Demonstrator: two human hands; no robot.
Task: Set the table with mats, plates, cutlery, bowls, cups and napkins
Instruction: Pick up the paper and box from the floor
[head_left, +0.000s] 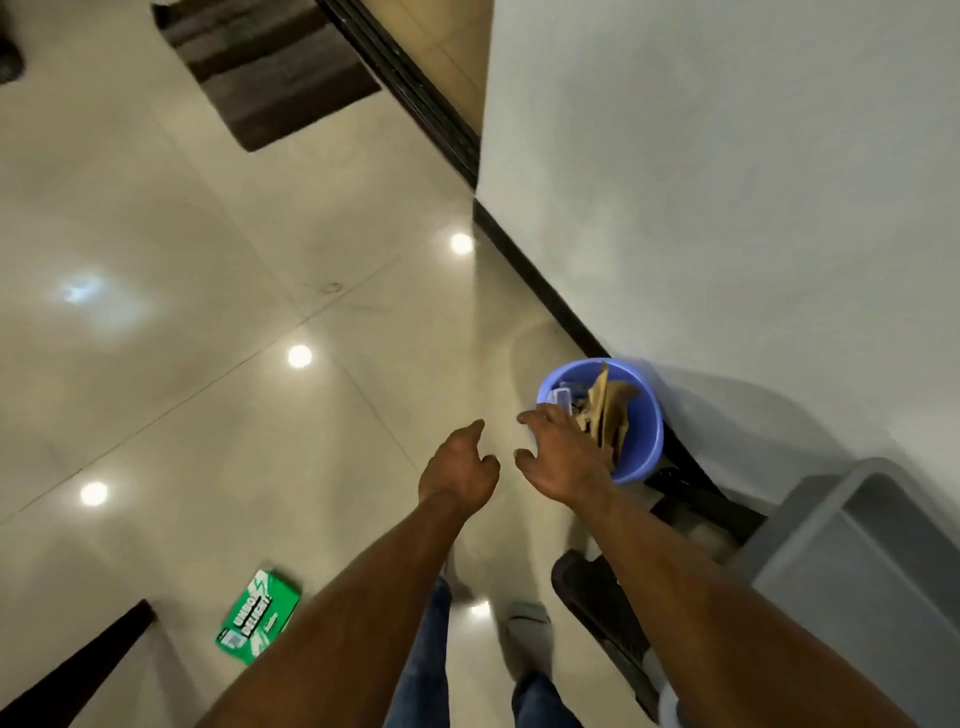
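The grey bin (852, 582) stands beside my blue bucket (647, 426), which sits against the wall with brown paper (608, 410) sticking out. A green box (258, 618) lies on the floor, well apart from the bucket. My right hand (563, 462) hovers at the bucket's rim, fingers loosely spread, holding nothing. My left hand (457, 473) hangs near it, relaxed and empty. No tableware in view.

- A glossy pale tiled floor (218, 322) carries everything, with ceiling lights mirrored in it.
- A green printed box (258, 617) lies flat near the bottom left.
- A blue plastic bucket (644, 441) stands by the wall, brown scraps poking out.
- A dark striped mat (270, 67) lies at the top.
- A grey bin (857, 571) stands beside the wall, lower right.
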